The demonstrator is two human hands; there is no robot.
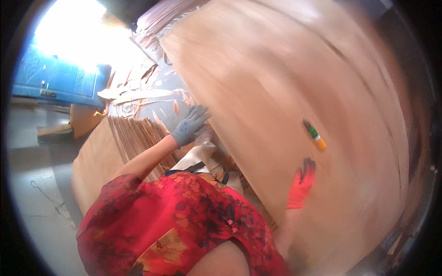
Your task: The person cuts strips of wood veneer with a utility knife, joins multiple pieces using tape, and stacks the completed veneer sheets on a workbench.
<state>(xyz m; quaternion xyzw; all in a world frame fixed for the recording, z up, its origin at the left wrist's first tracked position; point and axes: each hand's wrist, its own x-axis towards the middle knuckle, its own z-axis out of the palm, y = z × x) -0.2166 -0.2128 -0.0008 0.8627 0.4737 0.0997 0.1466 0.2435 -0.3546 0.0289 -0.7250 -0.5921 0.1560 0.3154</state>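
Note:
A large sheet of tan wood veneer fills the middle and right, smeared in places by motion. My left hand, in a grey glove, is at the sheet's left edge with its fingers stretched out; whether it touches the edge I cannot tell. My right hand, in an orange-red glove with dark fingertips, is over the near part of the sheet, fingers extended and holding nothing. Just beyond its fingertips lies a short tool with a green and yellow handle and a dark end; its exact kind is unclear.
Upright veneer sheets stand packed together left of my body. Torn veneer scraps litter the grey floor beyond. Another veneer stack is at the far edge. A blue panel stands at the far left, beside bright light.

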